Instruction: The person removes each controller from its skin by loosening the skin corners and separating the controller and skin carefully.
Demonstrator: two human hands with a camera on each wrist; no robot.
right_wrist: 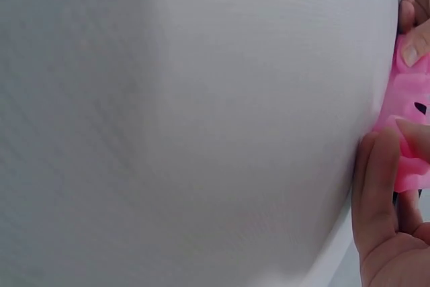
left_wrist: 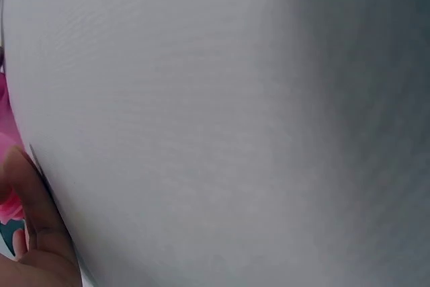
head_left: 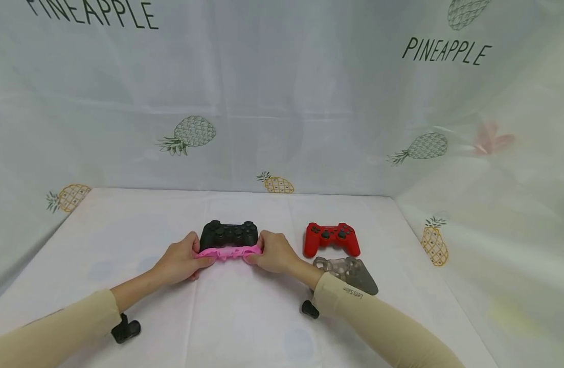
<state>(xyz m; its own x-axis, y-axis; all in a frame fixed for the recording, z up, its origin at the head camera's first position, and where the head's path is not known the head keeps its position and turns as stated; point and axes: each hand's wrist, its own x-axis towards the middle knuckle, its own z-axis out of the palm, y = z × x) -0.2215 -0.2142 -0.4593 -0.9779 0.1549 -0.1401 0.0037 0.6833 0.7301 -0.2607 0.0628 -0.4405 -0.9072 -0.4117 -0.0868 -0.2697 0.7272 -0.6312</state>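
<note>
In the head view a black game controller [head_left: 228, 233] lies mid-table, with a pink silicone controller cover [head_left: 228, 252] along its near side. My left hand [head_left: 182, 259] pinches the cover's left end, thumb toward me. At the right end, my right hand [head_left: 276, 252] pinches it the same way. The left wrist view catches only the left hand [left_wrist: 44, 233] and a sliver of the pink cover at the edge. In the right wrist view, fingers of the right hand [right_wrist: 383, 199] curl at the soft pink cover [right_wrist: 406, 95], which has a dark slot in it.
A red game controller [head_left: 328, 236] lies right of my right hand. Nearer me, a grey translucent controller-shaped piece [head_left: 362, 278] is partly hidden behind my right forearm. A white cloth covers the table [head_left: 245, 317]; a pineapple-print curtain [head_left: 282, 102] hangs behind and at the sides.
</note>
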